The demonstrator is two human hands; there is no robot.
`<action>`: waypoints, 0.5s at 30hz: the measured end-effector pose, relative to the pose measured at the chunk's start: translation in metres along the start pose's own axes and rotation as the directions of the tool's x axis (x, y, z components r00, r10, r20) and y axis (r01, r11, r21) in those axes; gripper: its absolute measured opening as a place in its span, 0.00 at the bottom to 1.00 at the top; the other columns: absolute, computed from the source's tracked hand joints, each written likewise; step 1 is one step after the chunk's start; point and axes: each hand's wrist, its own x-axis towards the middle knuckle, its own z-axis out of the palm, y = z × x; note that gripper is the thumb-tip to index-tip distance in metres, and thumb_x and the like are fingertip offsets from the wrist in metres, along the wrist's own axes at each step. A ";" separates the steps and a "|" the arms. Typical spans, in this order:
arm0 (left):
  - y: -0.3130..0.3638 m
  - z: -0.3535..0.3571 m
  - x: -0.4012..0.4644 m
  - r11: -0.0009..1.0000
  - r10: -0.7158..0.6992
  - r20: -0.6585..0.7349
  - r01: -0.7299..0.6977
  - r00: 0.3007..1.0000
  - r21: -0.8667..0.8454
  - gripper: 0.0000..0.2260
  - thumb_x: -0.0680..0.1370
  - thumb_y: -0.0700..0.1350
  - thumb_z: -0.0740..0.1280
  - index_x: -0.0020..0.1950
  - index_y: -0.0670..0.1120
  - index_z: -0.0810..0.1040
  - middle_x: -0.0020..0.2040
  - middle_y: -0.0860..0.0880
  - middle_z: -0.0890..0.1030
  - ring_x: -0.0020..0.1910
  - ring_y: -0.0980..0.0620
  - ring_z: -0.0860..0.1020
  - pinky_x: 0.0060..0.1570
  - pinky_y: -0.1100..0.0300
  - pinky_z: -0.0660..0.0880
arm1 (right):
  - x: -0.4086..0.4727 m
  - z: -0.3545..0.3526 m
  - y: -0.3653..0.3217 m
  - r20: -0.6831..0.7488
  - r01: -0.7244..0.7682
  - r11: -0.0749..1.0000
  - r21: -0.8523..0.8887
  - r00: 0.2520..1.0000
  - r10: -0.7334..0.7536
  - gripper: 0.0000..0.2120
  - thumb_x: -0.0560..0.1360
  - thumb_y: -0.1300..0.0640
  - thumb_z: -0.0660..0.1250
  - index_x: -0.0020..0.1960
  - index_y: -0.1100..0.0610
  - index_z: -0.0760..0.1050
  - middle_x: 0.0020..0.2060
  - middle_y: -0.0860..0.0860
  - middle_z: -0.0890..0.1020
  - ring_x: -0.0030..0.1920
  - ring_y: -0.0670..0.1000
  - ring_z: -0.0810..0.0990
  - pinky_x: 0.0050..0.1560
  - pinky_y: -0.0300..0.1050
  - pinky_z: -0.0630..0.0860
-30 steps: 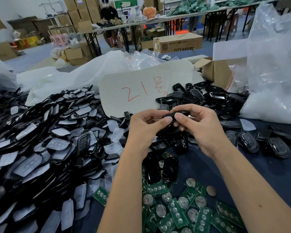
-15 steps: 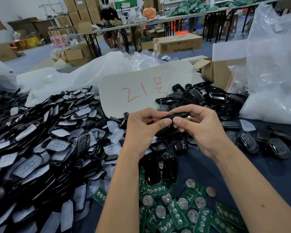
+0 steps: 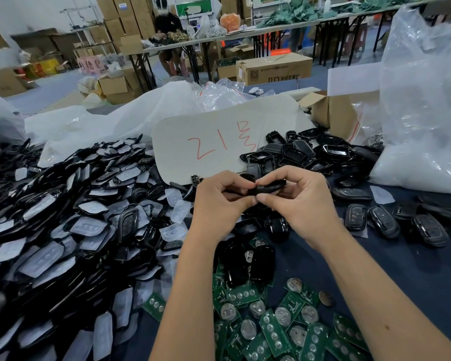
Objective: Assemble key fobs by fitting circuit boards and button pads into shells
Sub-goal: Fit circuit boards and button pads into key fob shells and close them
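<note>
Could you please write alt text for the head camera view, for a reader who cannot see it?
Both hands, left hand and right hand, pinch a black key fob above a dark table. Green circuit boards lie near; black shells with pads pile left.

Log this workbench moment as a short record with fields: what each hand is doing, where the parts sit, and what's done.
left hand: pinches one end of the black key fob shell
right hand: pinches the shell's other end
circuit boards: green, loose on the table, near the forearms
button pads and shells pile: heaped to the left
finished fobs: in a row to the right
card with red writing: behind the hands
</note>
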 end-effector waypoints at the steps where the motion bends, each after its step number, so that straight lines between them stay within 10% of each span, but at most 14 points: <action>1: 0.000 0.001 0.000 1.000 0.003 -0.009 -0.003 1.000 -0.007 0.12 0.69 0.30 0.80 0.44 0.45 0.84 0.45 0.47 0.86 0.47 0.49 0.86 0.54 0.52 0.83 | 0.000 0.001 0.000 0.004 0.015 1.000 -0.007 1.000 -0.015 0.14 0.69 0.74 0.77 0.51 0.61 0.82 0.44 0.55 0.88 0.45 0.57 0.88 0.49 0.48 0.85; 15: -0.006 0.001 0.000 0.996 -0.014 0.009 0.015 1.000 -0.085 0.11 0.69 0.33 0.80 0.42 0.45 0.83 0.45 0.43 0.87 0.47 0.44 0.87 0.52 0.51 0.82 | 0.003 -0.006 0.004 0.028 -0.015 0.996 0.083 1.000 0.012 0.08 0.74 0.65 0.77 0.53 0.58 0.85 0.48 0.56 0.88 0.36 0.56 0.79 0.40 0.42 0.79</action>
